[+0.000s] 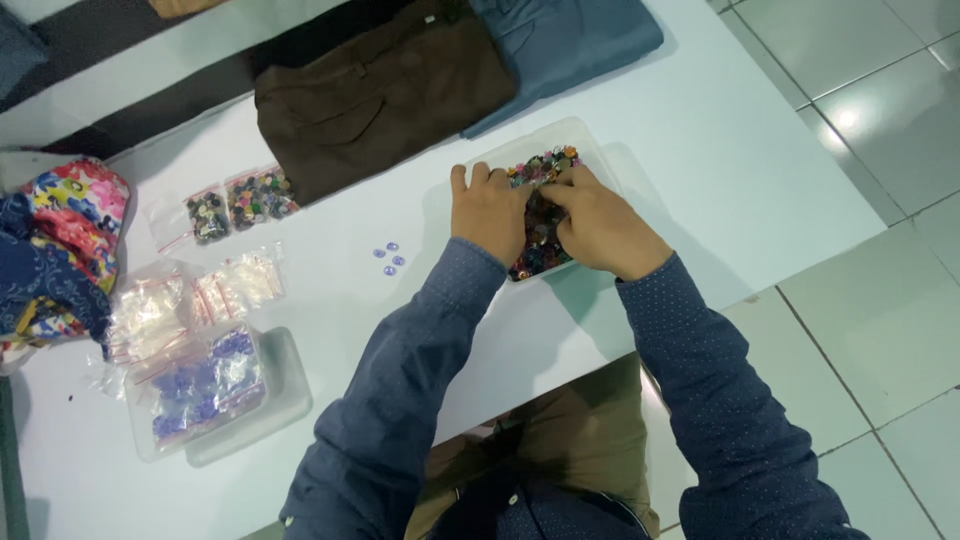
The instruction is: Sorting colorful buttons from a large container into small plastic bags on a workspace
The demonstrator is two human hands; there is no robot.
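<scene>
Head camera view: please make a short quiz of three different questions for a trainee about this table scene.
1. True or false: both hands are in the clear tray of mixed coloured buttons.
2. Which folded garment lies nearest the left hand? A) brown B) blue C) floral
3. Fill in: the loose buttons left of the tray are ____ in colour.

Key:
1. True; the right hand is there too.
2. A, the brown trousers.
3. Pale purple.

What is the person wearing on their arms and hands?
Both arms wear long dark blue sleeves sprinkled with tiny pale dots, reaching down to the wrists. The left hand and right hand are bare: no gloves, and no rings or watch that can be made out.
</scene>
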